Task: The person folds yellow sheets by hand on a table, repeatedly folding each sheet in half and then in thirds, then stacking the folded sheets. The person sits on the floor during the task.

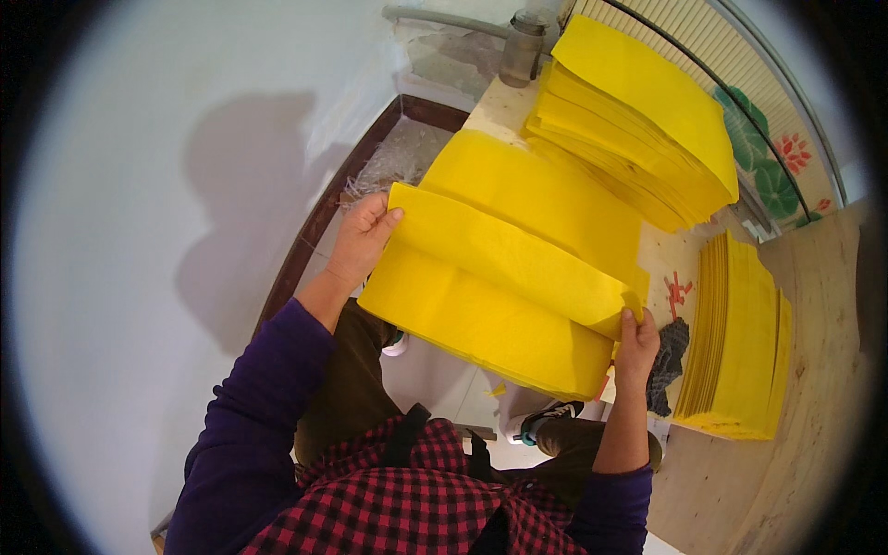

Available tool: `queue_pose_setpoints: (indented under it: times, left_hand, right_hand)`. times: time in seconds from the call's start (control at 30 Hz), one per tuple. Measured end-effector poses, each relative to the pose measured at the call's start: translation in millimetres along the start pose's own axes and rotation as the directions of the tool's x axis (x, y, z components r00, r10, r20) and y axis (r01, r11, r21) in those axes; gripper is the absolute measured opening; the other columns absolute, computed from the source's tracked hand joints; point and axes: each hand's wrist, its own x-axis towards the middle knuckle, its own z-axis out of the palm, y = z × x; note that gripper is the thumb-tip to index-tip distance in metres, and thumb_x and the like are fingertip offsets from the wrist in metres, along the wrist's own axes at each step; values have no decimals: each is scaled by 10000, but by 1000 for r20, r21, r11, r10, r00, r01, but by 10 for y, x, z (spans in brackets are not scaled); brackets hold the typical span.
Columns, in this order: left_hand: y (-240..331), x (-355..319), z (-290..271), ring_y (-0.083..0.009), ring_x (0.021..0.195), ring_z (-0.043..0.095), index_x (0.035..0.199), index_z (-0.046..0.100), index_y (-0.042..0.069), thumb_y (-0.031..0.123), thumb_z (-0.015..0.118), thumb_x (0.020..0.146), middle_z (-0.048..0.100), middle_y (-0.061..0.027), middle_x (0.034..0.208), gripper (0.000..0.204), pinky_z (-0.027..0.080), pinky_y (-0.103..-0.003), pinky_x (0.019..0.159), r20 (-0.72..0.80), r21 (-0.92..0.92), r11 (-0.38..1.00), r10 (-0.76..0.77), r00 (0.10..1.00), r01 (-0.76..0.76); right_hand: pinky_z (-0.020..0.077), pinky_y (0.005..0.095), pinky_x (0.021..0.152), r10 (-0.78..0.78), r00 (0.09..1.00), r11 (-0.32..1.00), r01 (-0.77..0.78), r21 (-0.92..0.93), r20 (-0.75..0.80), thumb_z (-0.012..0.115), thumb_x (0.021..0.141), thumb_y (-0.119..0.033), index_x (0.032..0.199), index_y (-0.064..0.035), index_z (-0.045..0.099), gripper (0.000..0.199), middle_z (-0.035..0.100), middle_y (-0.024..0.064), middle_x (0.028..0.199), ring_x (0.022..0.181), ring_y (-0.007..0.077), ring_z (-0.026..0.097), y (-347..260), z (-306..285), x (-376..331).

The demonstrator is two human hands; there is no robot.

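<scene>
Head view: the left hand (363, 236) has its grip closed on the left end of a folded bundle of yellow sheets (499, 291), thumb on top and fingers hidden beneath. The right hand (636, 344) pinches the bundle's right corner, and its palm cannot be made out. The bundle is held up in front of the person, above the lap, its lower layers hidden by the top fold. Just behind it a curved yellow stack (546, 199) lies on the counter (499, 106), partly covered. Farther back sits a tall fanned pile (647, 120). A flat pile (740, 342) lies to the right on a wooden board (814, 388). A flower-patterned panel (772, 162) is cut off at the rim.
</scene>
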Motion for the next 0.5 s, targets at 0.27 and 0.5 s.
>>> queue_pose_setpoints:
  times: [0.27,0.5]
  left_hand:
    - [-216,7,-15,-113,756,529,930,569,-17,75,563,923,568,-44,798,92,439,-282,692,-51,269,958,-91,995,101]
    - [-270,31,0,-172,702,543,905,561,-22,126,583,906,587,-109,777,150,432,-322,648,-67,422,902,-72,995,94]
  right_hand:
    - [429,272,673,37,999,996,-38,-76,-14,557,951,-142,1023,54,569,208,593,78,816,749,109,503,140,73,77]
    - [396,304,579,30,999,971,-25,-239,18,602,900,-153,888,48,541,210,510,85,679,640,129,444,90,64,136]
